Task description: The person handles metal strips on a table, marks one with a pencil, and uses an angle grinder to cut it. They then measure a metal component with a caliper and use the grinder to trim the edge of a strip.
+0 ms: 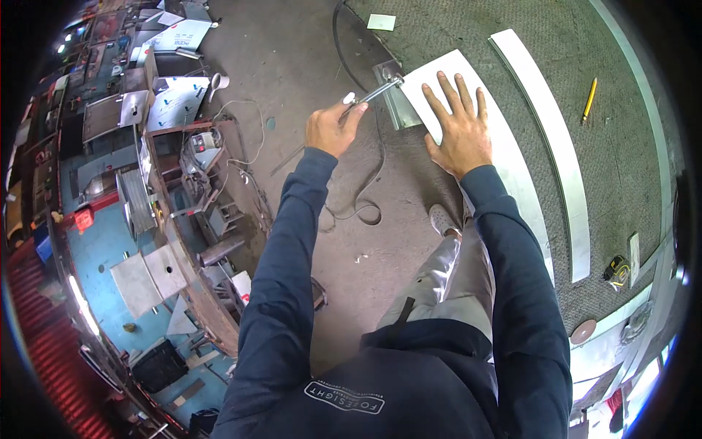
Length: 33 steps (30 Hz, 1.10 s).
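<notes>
My left hand (335, 132) is closed on the handle of a thin metal tool (380, 91), whose far end meets a small metal fixture (395, 77) at the bench edge. My right hand (462, 135) lies flat with fingers spread on a long curved white metal panel (512, 164). The panel's narrow end rests beside the fixture, which stands on a metal plate (404, 113). What the tool's tip does at the fixture is too small to tell.
A second curved metal strip (559, 146) lies right of the panel on the carpeted bench (614, 168). Further right are a yellow pencil (589, 100), a tape measure (616, 271) and a brown disc (583, 331). A cluttered blue table (110, 256) stands at the left.
</notes>
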{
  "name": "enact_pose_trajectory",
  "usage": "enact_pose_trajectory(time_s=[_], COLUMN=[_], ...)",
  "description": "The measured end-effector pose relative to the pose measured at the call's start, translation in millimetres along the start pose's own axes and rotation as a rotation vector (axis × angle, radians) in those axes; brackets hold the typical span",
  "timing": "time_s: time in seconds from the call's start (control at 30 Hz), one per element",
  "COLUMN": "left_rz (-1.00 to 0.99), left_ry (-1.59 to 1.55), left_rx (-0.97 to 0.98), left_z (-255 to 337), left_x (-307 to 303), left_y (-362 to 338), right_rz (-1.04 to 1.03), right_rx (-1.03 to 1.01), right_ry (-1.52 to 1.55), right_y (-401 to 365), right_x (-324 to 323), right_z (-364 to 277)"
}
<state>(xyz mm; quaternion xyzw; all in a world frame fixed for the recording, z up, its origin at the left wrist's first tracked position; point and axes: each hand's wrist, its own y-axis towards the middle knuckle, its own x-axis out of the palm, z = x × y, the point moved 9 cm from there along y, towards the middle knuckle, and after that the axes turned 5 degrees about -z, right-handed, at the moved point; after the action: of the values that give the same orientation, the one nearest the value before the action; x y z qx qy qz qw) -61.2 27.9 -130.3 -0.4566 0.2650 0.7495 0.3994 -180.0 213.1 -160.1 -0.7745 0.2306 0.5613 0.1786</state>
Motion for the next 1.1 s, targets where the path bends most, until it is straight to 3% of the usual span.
enact_pose_trajectory(time_s=[0.73,1.1], left_rz=[0.070,0.040], left_ry=[-0.056,-0.267], left_rx=[0.026,-0.168], left_z=[5,-2], left_x=[-4,-7], left_y=[-3,-29], right_rz=[-0.034,-0.023], right_rx=[-0.002,-0.023], right_ry=[0.003,0.056], right_y=[1,2], right_x=[2,-7], right_z=[-1,-2])
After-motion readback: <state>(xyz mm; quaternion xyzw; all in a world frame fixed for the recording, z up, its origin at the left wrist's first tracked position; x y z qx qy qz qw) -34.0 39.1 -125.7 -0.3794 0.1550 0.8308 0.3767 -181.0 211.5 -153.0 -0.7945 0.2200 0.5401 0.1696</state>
